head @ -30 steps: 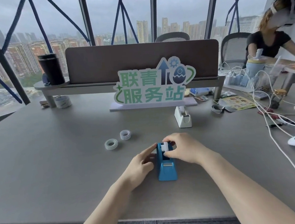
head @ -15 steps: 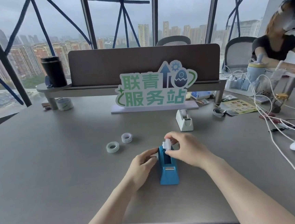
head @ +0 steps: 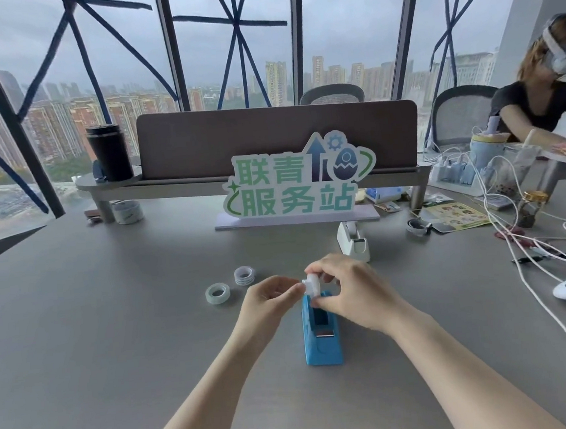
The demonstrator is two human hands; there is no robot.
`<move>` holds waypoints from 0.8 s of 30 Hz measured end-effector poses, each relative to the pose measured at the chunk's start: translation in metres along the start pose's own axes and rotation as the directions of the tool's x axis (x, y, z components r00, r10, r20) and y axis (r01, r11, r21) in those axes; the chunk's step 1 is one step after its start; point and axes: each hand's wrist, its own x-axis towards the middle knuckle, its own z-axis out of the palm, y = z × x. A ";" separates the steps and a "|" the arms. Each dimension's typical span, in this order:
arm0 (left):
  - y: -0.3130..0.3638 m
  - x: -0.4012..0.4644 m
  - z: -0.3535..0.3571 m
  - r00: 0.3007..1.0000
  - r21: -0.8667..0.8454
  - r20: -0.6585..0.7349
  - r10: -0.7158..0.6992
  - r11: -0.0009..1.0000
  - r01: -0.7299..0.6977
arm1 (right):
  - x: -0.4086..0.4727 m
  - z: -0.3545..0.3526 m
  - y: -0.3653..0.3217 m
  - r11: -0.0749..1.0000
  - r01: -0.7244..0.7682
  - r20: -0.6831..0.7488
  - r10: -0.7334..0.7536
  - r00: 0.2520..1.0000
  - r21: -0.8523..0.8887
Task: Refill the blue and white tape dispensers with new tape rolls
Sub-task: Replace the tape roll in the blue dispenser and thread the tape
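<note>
The small white plastic spool core [head: 312, 286] is pinched by both the right hand [head: 351, 290] and left hand [head: 269, 296], just above the far end of the blue plastic tape dispenser [head: 321, 334]. The dispenser's long axis points away from the person on the grey table [head: 114, 331], and the clear tape rolls [head: 217, 293] lie left, nearer the left hand.

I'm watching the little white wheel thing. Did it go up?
Yes. The white spool has risen out of the blue dispenser, now pinched above it.

Table [head: 97, 333] bare near and left. Two tape rolls [head: 231, 284] obstruct far-left of blue dispenser [head: 321, 341]; white dispenser [head: 354, 240] far-right; cables [head: 535, 260] right.
</note>
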 end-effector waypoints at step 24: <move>-0.057 -0.004 -0.088 0.942 0.142 -0.321 -0.101 0.978 0.153 | 0.070 0.077 -0.041 0.881 0.110 0.502 0.155 0.851 -0.459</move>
